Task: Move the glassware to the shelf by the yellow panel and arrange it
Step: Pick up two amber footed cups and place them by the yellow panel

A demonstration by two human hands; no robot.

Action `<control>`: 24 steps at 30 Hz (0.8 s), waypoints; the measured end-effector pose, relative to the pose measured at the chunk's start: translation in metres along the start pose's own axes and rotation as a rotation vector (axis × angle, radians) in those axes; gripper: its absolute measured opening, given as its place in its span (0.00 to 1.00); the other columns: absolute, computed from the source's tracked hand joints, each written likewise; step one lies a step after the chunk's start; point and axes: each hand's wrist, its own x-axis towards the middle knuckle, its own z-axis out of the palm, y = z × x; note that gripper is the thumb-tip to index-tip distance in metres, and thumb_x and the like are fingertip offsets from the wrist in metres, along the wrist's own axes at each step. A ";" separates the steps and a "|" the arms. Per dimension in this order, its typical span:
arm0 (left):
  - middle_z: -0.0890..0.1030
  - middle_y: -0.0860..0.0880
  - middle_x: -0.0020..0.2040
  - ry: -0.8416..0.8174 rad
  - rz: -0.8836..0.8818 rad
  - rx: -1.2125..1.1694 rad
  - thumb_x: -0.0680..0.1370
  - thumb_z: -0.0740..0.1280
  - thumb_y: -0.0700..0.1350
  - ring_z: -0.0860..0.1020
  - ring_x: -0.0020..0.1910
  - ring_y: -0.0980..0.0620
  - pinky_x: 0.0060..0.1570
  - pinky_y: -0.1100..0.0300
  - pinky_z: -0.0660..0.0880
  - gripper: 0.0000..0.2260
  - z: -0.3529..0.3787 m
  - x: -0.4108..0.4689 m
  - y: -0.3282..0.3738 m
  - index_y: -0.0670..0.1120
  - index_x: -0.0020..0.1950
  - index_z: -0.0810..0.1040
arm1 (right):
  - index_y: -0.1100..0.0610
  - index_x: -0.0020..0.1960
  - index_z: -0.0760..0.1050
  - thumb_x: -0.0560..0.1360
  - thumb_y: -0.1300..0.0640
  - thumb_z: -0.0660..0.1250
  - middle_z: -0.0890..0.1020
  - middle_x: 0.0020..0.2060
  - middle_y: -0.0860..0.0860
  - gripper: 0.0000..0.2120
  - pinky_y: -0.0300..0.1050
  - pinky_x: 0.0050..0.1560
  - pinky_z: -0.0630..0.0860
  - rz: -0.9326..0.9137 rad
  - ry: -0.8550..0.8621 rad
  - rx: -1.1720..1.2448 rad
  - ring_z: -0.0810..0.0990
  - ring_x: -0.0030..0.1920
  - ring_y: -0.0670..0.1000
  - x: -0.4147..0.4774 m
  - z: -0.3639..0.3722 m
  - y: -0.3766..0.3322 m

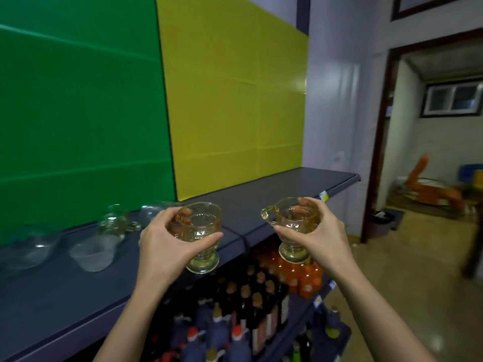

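My left hand (167, 241) grips a yellowish footed glass cup (201, 254), held above the front edge of the dark blue shelf (287, 186). My right hand (316, 236) holds a second amber footed glass cup with a small handle (290, 231), out in front of the shelf edge. Both cups are in the air and tilted slightly. The yellow panel (235, 100) rises behind the right part of the shelf. Clear glass bowls (91, 253) and other clear glassware (112, 223) stand on the shelf in front of the green panel (78, 113).
Below the shelf, lower shelves hold several dark bottles (248, 304) and orange bottles (303, 275). A white wall and a doorway (431, 139) into another room lie to the right. A yellow price tag (324, 196) sticks to the shelf edge.
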 end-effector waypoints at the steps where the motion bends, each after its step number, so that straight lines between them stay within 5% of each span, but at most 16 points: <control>1: 0.81 0.53 0.43 0.000 0.003 -0.005 0.51 0.79 0.57 0.78 0.42 0.55 0.42 0.63 0.72 0.26 0.018 0.001 0.003 0.52 0.44 0.77 | 0.48 0.56 0.73 0.54 0.45 0.79 0.81 0.47 0.43 0.32 0.44 0.56 0.74 -0.003 -0.006 -0.010 0.79 0.53 0.47 0.008 -0.011 0.009; 6: 0.81 0.52 0.43 0.002 0.005 -0.005 0.52 0.80 0.56 0.79 0.42 0.53 0.44 0.59 0.74 0.25 0.097 0.008 0.017 0.51 0.45 0.78 | 0.49 0.57 0.72 0.55 0.47 0.79 0.82 0.50 0.47 0.33 0.52 0.59 0.75 0.007 -0.061 0.002 0.79 0.54 0.49 0.046 -0.054 0.052; 17: 0.81 0.51 0.44 0.013 -0.002 0.107 0.48 0.79 0.60 0.78 0.44 0.50 0.49 0.54 0.74 0.30 0.212 0.055 0.033 0.52 0.45 0.77 | 0.48 0.57 0.71 0.55 0.46 0.79 0.78 0.46 0.37 0.33 0.43 0.56 0.74 0.033 -0.101 0.101 0.78 0.52 0.44 0.137 -0.085 0.133; 24: 0.82 0.49 0.44 0.071 -0.038 0.167 0.52 0.80 0.57 0.78 0.43 0.48 0.49 0.53 0.76 0.28 0.279 0.107 0.007 0.49 0.47 0.78 | 0.47 0.57 0.72 0.54 0.45 0.79 0.81 0.50 0.44 0.34 0.51 0.59 0.75 0.022 -0.158 0.170 0.79 0.54 0.46 0.217 -0.062 0.190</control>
